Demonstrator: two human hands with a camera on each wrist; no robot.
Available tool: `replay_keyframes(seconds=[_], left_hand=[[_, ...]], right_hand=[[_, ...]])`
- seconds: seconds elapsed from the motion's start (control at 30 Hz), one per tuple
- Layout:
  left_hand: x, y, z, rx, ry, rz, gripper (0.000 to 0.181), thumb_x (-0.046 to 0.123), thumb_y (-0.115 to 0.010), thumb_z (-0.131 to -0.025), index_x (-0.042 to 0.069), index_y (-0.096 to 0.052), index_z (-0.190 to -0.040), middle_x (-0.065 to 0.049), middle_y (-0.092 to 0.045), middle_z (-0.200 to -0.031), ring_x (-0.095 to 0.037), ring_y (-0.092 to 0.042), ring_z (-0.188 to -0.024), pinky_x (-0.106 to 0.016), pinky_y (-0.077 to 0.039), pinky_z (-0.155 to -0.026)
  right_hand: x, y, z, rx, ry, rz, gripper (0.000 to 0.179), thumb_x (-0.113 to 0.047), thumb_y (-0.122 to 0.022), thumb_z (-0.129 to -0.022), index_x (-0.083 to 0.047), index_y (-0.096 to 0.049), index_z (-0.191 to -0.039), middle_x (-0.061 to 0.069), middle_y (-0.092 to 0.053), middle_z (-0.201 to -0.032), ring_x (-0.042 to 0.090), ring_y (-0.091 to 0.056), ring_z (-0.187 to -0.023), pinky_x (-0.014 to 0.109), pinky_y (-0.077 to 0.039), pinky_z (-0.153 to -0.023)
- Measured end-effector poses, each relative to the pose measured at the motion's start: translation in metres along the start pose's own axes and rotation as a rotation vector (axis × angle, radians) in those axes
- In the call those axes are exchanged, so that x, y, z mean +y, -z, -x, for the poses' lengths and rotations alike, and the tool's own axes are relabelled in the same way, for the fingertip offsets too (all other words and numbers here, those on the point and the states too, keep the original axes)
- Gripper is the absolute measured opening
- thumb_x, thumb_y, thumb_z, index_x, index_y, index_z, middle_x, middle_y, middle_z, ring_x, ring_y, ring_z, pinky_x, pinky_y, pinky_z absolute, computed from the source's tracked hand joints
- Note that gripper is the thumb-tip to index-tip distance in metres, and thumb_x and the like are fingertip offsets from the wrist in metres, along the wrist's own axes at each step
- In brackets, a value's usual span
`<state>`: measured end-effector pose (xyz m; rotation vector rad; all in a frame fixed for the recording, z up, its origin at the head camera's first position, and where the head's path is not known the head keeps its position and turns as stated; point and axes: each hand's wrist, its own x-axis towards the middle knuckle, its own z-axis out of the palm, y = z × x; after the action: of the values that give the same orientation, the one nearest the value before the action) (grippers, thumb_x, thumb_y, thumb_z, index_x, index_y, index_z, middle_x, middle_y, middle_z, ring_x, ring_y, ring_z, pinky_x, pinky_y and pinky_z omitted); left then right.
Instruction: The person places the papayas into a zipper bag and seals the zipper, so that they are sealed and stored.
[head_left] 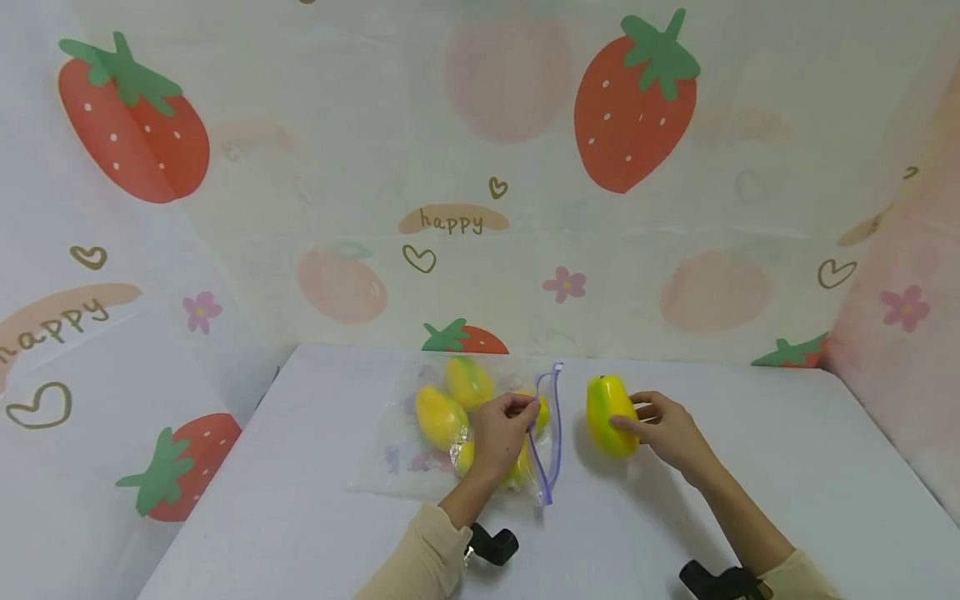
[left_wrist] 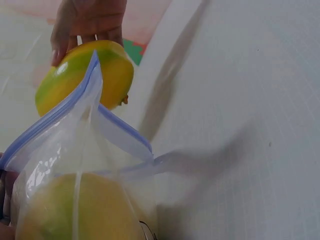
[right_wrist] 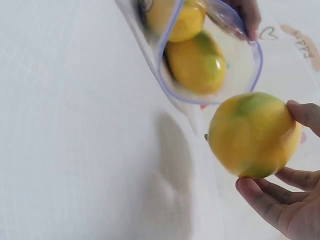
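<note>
My right hand (head_left: 673,436) grips a yellow-green papaya (head_left: 611,417) between thumb and fingers, held above the table just right of the bag's mouth. With my left hand (head_left: 501,435) I pinch the upper edge of a clear zip bag (head_left: 390,477) by its purple zip strip (head_left: 557,433). In the right wrist view the bag's mouth (right_wrist: 162,75) gapes toward the held papaya. Several similar yellow fruits (head_left: 441,417) lie inside the bag, some partly hidden behind my left hand and wrist.
The bag lies on a white table (head_left: 300,542). A cloth wall (head_left: 345,167) printed with strawberries stands behind the table, with more printed cloth at both sides. Black camera mounts (head_left: 495,546) sit at both wrists.
</note>
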<state>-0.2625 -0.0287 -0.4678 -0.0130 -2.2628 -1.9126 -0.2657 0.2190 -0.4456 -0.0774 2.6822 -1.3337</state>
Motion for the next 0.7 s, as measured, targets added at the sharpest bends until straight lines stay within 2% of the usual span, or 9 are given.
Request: replay_keyframes(seconds=[0.2,0.7], left_hand=[[0.001,-0.001,0.000,0.008,-0.001,0.004,0.015,0.019,-0.069,-0.090,0.005,-0.074,-0.092,-0.008,-0.071,-0.082,-0.008,-0.058,-0.068,-0.016,-0.049,-0.062],[0.007,-0.002,-0.001,0.011,0.013,-0.010,0.018,0.024,-0.069,-0.090,0.007,-0.075,-0.092,-0.005,-0.069,-0.080,-0.009,-0.056,-0.068,-0.016,-0.049,-0.061]], right_hand=[[-0.007,-0.019,-0.002,-0.026,-0.040,-0.027,0.072,-0.050,-0.072,-0.083,-0.003,-0.051,-0.133,0.024,-0.061,-0.123,0.025,-0.063,-0.097,0.041,-0.056,-0.084],[-0.015,-0.057,-0.008,-0.035,-0.068,-0.100,0.070,-0.050,-0.075,-0.080,-0.001,-0.054,-0.125,0.019,-0.066,-0.108,0.018,-0.064,-0.077,0.035,-0.057,-0.075]])
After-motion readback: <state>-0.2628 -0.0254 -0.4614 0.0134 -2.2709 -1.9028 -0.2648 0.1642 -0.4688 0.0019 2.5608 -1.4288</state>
